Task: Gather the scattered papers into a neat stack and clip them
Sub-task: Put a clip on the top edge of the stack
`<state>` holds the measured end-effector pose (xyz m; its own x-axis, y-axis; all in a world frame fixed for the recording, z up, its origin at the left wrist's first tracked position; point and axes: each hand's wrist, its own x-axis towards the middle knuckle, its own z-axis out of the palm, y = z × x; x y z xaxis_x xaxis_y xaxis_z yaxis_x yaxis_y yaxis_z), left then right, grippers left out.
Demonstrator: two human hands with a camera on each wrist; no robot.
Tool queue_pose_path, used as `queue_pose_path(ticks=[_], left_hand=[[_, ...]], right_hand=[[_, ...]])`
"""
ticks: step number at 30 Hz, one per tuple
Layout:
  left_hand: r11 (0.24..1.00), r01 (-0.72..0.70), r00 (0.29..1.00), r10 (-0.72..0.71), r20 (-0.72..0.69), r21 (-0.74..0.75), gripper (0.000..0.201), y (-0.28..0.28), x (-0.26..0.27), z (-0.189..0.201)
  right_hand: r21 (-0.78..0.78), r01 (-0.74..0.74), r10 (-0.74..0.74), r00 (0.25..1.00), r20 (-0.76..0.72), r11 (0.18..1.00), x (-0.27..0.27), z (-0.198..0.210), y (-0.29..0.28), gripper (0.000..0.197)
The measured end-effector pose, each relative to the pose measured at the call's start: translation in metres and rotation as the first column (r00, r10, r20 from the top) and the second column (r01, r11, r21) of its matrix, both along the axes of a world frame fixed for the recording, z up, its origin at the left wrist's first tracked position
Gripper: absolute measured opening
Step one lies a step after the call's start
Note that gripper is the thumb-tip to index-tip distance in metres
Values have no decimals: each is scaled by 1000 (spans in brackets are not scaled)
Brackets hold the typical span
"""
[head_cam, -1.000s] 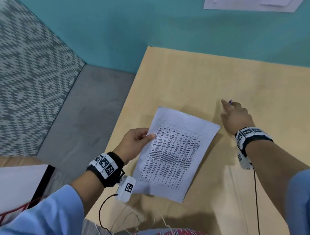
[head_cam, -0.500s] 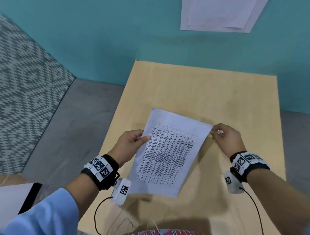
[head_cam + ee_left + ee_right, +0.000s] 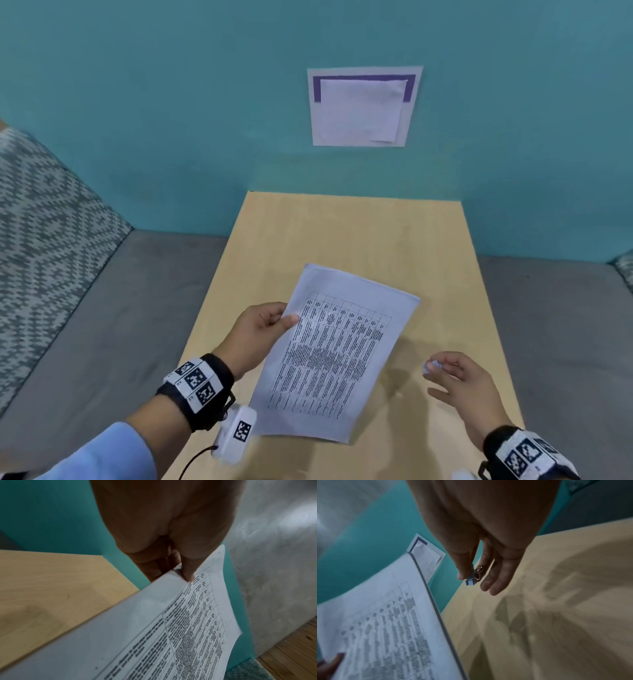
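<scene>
A stack of white printed papers [image 3: 337,356] with a table of text hangs tilted above the light wooden table [image 3: 356,233]. My left hand [image 3: 263,330] pinches its left edge, thumb on top; the left wrist view shows the thumb pressing the papers [image 3: 171,628]. My right hand [image 3: 455,380] hovers to the right of the stack, apart from it, and pinches a small blue binder clip [image 3: 431,367]. In the right wrist view the binder clip [image 3: 471,580] sits between thumb and forefinger, other fingers straight, with the papers [image 3: 385,622] at the left.
A framed white sheet [image 3: 364,108] hangs on the teal wall behind the table. Grey floor lies on both sides, with a patterned rug [image 3: 41,233] at the left. The table's left and right edges are close to my hands.
My right hand picked up the clip from the far table, came to the stack's upper right corner, then drew back to the right and nearer. The left hand kept holding the papers.
</scene>
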<state>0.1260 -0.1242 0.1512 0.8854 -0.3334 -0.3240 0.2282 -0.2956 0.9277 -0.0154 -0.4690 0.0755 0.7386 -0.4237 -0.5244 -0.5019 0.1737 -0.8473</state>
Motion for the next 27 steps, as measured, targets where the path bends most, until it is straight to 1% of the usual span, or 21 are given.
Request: queue_pose_path(ticks=[4,6,8,12,16,18,20,24,27], left_hand=[[1000,-12,1000,12,11,11,20,1,-17,10],[1000,-23,999,23,25,20,19,4,-25,14],[999,-26,999,26,38,20,19,9,-31,15],[999,-32,998,31,55,22,20,16,-41,18],[998,-50,996,47,72,38,18,21,-47,19],[998,-56,996,53,77,40,18,23,-50,19],[998,-62,996,60,72,30,18,24,-52,20],[999,-36,996,35,83,15,18,26,-56,21],[999,-33,996,32,84,8,17,26,-59,23]], right_hand=[[116,59,-71,992,104,991,-16,24,15,15],[172,63,-85,989,124,983,-20,37,19,17],[187,39,-64,990,127,982,-24,47,21,17],[166,-5,-16,992,122,986,-31,56,26,20],[201,-38,6,988,157,979,-39,63,31,28],[182,-42,7,982,189,982,-42,66,34,34],[126,-39,12,977,212,991,-44,71,38,36],[40,-66,53,963,264,997,-45,83,42,26],[-11,-114,112,945,307,993,-45,95,45,25]])
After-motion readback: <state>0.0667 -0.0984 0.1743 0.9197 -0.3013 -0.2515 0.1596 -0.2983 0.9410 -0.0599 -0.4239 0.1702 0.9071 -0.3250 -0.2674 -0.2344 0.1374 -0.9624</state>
